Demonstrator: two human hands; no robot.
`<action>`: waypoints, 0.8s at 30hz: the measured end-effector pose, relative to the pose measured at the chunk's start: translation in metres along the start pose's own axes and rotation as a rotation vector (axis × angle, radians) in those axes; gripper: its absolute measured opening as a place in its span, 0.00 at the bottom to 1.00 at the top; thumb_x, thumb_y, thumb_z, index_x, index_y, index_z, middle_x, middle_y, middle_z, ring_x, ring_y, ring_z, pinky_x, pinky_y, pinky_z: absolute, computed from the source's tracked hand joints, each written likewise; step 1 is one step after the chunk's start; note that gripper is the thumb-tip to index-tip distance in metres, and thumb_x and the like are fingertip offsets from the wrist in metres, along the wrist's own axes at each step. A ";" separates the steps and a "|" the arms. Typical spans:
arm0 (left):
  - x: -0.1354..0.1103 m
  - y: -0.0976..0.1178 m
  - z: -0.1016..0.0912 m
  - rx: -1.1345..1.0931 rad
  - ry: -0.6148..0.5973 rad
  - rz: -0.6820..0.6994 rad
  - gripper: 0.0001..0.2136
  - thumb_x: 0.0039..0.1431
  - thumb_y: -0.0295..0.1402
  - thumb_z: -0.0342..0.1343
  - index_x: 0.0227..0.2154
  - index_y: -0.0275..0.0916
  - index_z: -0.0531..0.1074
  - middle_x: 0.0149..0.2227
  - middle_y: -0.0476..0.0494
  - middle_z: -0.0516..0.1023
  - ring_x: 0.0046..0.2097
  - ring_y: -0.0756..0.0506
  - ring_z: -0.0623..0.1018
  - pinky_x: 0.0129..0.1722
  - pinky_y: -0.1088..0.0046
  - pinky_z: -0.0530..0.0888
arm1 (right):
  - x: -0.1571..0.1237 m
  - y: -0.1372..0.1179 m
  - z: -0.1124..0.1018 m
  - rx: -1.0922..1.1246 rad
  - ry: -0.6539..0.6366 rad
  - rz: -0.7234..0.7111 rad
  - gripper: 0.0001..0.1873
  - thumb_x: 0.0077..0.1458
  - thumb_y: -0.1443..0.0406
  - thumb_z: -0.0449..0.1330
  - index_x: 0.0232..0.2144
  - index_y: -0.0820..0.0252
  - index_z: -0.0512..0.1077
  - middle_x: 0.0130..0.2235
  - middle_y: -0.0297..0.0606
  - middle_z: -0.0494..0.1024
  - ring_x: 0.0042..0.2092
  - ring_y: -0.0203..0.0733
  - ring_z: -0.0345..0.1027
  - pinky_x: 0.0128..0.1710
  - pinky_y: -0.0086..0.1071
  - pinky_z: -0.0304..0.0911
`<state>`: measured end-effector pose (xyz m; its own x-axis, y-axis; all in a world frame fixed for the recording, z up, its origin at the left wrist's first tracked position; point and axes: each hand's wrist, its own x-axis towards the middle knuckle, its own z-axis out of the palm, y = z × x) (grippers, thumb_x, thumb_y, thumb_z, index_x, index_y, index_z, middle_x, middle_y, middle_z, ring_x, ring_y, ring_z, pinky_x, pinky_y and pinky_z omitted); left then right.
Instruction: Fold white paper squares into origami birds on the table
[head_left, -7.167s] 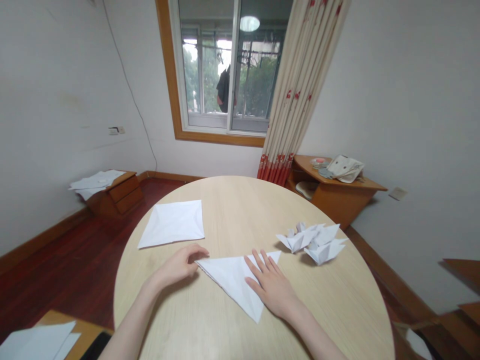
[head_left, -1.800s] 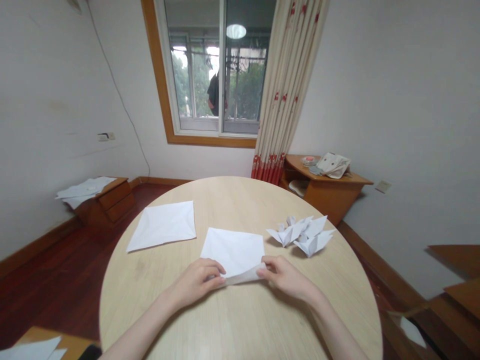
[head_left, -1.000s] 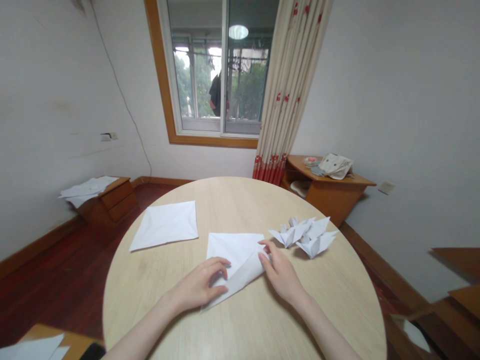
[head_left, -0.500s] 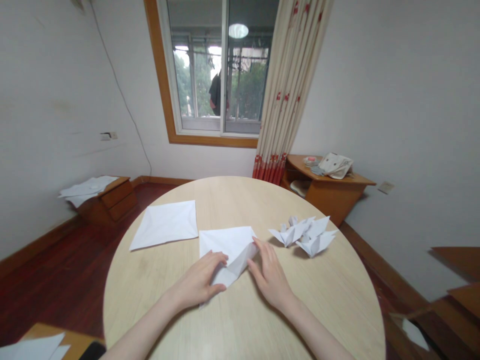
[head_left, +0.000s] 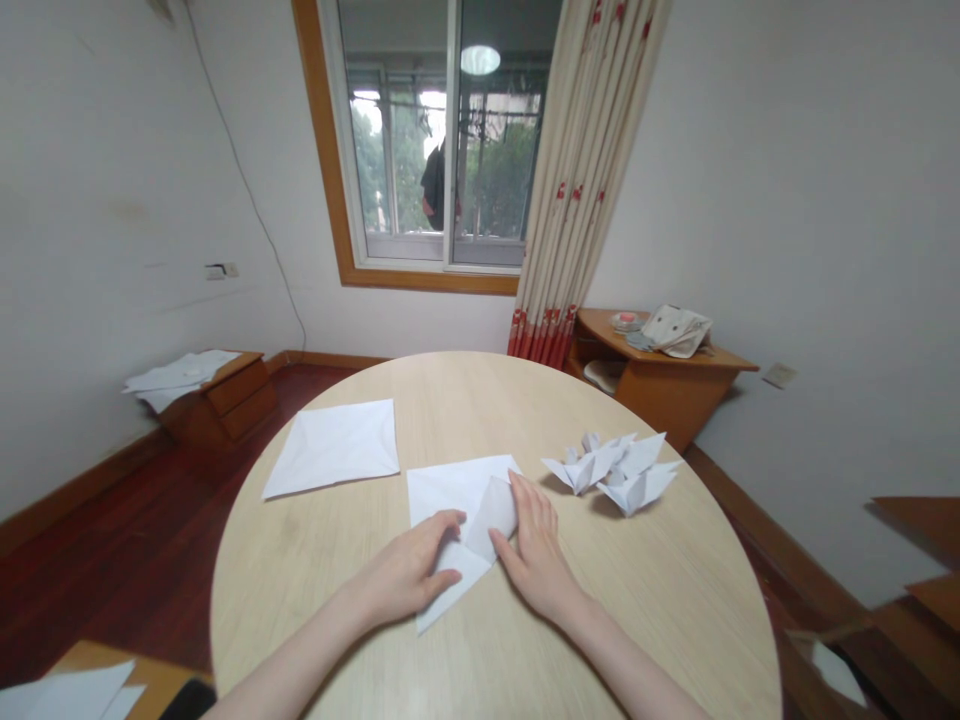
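Observation:
A white sheet of paper (head_left: 446, 490) lies on the round table, part of its right side folded over into a flap (head_left: 491, 515). My left hand (head_left: 409, 565) rests on the left part of the sheet, thumb and fingers apart and pressing it down. At the right edge, my right hand (head_left: 536, 550) has the folded flap between its thumb and fingers. To the right sit several folded paper figures (head_left: 619, 470) with pointed tips, bunched together. White sheets (head_left: 337, 445) lie flat on the table's left side.
The round wooden table (head_left: 465, 390) has a curved edge all around. Behind it stand a corner desk (head_left: 660, 390) with a cloth bag (head_left: 679, 330) and a low cabinet (head_left: 240, 385) bearing papers. A curtain (head_left: 574, 200) hangs beside the window.
The flap at the sheet's right side has been turned further and now shows a broader pointed face. My right hand has shifted slightly with it; the left stays on the sheet.

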<state>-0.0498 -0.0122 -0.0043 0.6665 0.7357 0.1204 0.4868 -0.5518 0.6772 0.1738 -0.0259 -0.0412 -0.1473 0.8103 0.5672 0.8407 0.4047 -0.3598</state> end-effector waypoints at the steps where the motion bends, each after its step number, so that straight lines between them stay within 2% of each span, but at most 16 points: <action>1: 0.000 0.001 -0.001 0.002 -0.006 0.020 0.21 0.56 0.29 0.57 0.52 0.42 0.60 0.56 0.39 0.68 0.55 0.40 0.70 0.55 0.62 0.66 | 0.000 0.001 0.001 0.003 0.000 -0.001 0.36 0.62 0.61 0.48 0.66 0.58 0.35 0.62 0.50 0.55 0.63 0.54 0.47 0.59 0.54 0.49; 6: 0.000 0.003 -0.005 0.114 -0.064 0.136 0.10 0.58 0.29 0.55 0.43 0.42 0.66 0.57 0.42 0.65 0.55 0.41 0.70 0.57 0.62 0.65 | -0.001 0.002 0.004 0.010 0.002 -0.013 0.35 0.63 0.62 0.46 0.66 0.56 0.33 0.65 0.49 0.50 0.66 0.52 0.42 0.60 0.54 0.48; 10: 0.002 0.006 -0.007 0.280 -0.063 0.208 0.08 0.61 0.32 0.54 0.43 0.43 0.69 0.51 0.42 0.70 0.54 0.41 0.70 0.64 0.51 0.49 | -0.001 0.001 0.005 -0.012 -0.028 -0.055 0.34 0.64 0.64 0.45 0.67 0.55 0.33 0.67 0.47 0.46 0.67 0.52 0.36 0.61 0.55 0.46; 15: 0.005 0.008 -0.003 0.345 -0.037 0.200 0.07 0.60 0.33 0.55 0.42 0.42 0.70 0.50 0.42 0.71 0.52 0.42 0.73 0.63 0.53 0.52 | 0.005 0.007 0.007 -0.041 -0.093 -0.057 0.35 0.64 0.65 0.44 0.67 0.54 0.31 0.68 0.46 0.42 0.68 0.51 0.33 0.62 0.54 0.46; 20: 0.013 0.005 0.007 0.344 0.052 0.177 0.08 0.55 0.36 0.61 0.38 0.43 0.72 0.47 0.45 0.74 0.49 0.43 0.74 0.64 0.51 0.48 | 0.016 0.014 0.013 -0.007 -0.126 -0.084 0.35 0.64 0.67 0.42 0.67 0.56 0.28 0.69 0.46 0.38 0.69 0.48 0.27 0.63 0.52 0.44; 22: 0.017 0.004 0.010 0.335 0.099 0.145 0.11 0.52 0.39 0.64 0.37 0.43 0.72 0.45 0.46 0.74 0.47 0.43 0.75 0.64 0.50 0.47 | 0.019 0.017 0.016 -0.004 -0.115 -0.088 0.34 0.64 0.67 0.42 0.67 0.56 0.29 0.69 0.46 0.38 0.69 0.47 0.28 0.63 0.52 0.45; 24: 0.022 0.003 0.012 0.319 0.128 0.120 0.14 0.49 0.41 0.66 0.36 0.43 0.72 0.44 0.47 0.74 0.46 0.43 0.74 0.63 0.50 0.49 | 0.020 0.018 0.017 -0.009 -0.092 -0.096 0.33 0.64 0.67 0.43 0.67 0.53 0.34 0.69 0.44 0.38 0.68 0.49 0.30 0.62 0.52 0.47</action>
<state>-0.0273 -0.0020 -0.0085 0.6634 0.6901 0.2893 0.5741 -0.7174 0.3946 0.1772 0.0049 -0.0491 -0.2742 0.8035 0.5284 0.8248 0.4791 -0.3004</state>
